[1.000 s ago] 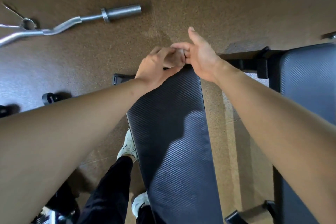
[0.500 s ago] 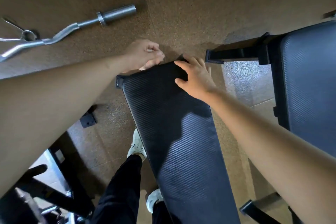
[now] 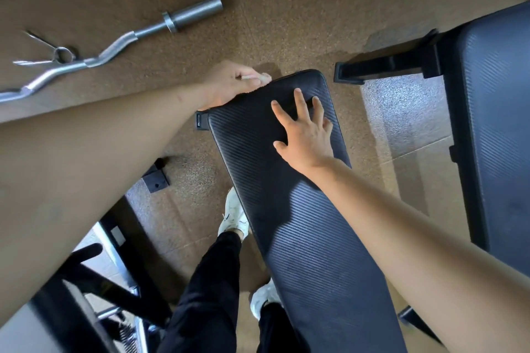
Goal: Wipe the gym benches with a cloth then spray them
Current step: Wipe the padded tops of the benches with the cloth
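The fingers [image 3: 248, 71] of your left hand [image 3: 229, 86] are curled, pinching a small pale cloth [image 3: 262, 77] at the far left corner of the gym bench [image 3: 304, 232]. The fingers [image 3: 298, 103] of your right hand [image 3: 308, 137] lie spread flat on the pad near its far end, holding nothing. Wiping appears barely begun. Recommended: brace with the right hand, open the cloth for fuller contact, and draw overlapping strokes toward yourself. A second bench [image 3: 496, 123] stands to the right; a curl bar [image 3: 114, 47] lies on the floor [image 3: 286, 8].
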Motion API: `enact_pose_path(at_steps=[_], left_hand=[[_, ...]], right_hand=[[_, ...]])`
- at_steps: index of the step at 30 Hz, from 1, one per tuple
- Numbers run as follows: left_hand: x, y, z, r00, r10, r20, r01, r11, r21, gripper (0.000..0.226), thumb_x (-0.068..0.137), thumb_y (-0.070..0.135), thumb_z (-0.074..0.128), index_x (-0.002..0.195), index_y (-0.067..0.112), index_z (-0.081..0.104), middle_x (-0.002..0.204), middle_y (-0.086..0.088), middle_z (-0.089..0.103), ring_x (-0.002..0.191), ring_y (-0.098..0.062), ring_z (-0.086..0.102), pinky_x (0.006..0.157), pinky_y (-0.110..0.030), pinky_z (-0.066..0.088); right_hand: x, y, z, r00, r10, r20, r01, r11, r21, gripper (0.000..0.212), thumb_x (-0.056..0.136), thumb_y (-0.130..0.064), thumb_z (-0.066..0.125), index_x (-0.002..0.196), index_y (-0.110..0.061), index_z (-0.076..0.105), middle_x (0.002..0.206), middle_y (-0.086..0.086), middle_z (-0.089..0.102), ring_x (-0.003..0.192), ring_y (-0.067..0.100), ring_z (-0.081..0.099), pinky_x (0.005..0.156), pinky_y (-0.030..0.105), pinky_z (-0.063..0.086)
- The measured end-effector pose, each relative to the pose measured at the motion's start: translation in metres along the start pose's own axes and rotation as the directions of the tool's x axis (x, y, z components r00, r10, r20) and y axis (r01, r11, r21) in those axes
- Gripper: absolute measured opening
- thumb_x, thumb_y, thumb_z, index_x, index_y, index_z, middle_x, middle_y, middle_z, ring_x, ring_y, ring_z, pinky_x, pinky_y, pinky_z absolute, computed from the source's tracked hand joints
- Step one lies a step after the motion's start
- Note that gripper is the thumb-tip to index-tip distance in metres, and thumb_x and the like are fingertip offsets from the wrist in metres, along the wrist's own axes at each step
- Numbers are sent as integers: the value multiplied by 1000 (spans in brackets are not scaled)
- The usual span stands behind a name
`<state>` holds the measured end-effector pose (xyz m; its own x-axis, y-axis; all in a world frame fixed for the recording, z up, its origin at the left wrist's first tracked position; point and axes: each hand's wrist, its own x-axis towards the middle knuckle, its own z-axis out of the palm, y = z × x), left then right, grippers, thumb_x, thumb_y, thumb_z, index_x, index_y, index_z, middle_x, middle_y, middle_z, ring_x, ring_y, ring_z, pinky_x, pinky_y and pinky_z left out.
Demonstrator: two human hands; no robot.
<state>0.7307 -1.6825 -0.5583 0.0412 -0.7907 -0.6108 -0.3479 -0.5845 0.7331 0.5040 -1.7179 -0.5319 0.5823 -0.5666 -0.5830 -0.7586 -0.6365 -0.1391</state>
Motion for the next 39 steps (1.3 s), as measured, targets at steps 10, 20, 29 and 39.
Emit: enact_pose_path(at_steps=[10, 20, 29, 39], left_hand=[[-62, -16, -16, 971, -236, -26, 220, 936, -276, 33, 94, 44, 68, 120, 24, 74, 119, -1, 72, 106, -18, 65, 95, -34, 52], [-109, -71, 7, 858, -510, 71, 416, 607, -677, 45, 93, 48, 65, 127, 18, 66, 134, -7, 66, 120, -24, 67, 79, -40, 60], [-128, -74, 60, 826, -511, 238, 400, 234, -886, 18, 101, 34, 58, 100, 19, 68, 94, 1, 72, 99, -16, 72, 95, -48, 56], [-154, -62, 111, 796, -547, 260, 440, 227, -869, 30, 100, 36, 57, 123, 20, 66, 124, -5, 69, 123, -18, 65, 97, -54, 50]], right_hand=[[-21, -13, 17, 997, 23, 70, -24, 1000, 6, 84, 93, -41, 64, 157, -41, 10, 168, 4, -12, 151, 47, -6, 112, 70, 26], [-37, -30, 32, 995, 47, 88, -51, 998, 40, 83, 93, -40, 60, 157, -39, 7, 167, 4, -15, 150, 48, -12, 112, 73, 21], [-53, -25, 47, 996, -11, 88, 9, 1000, 23, 83, 94, -39, 61, 157, -42, 7, 167, 1, -15, 150, 47, -14, 111, 76, 19], [-108, -8, 76, 992, -87, 86, 93, 994, -63, 80, 92, -34, 63, 157, -36, 15, 168, 2, -4, 151, 45, 0, 113, 72, 23]])
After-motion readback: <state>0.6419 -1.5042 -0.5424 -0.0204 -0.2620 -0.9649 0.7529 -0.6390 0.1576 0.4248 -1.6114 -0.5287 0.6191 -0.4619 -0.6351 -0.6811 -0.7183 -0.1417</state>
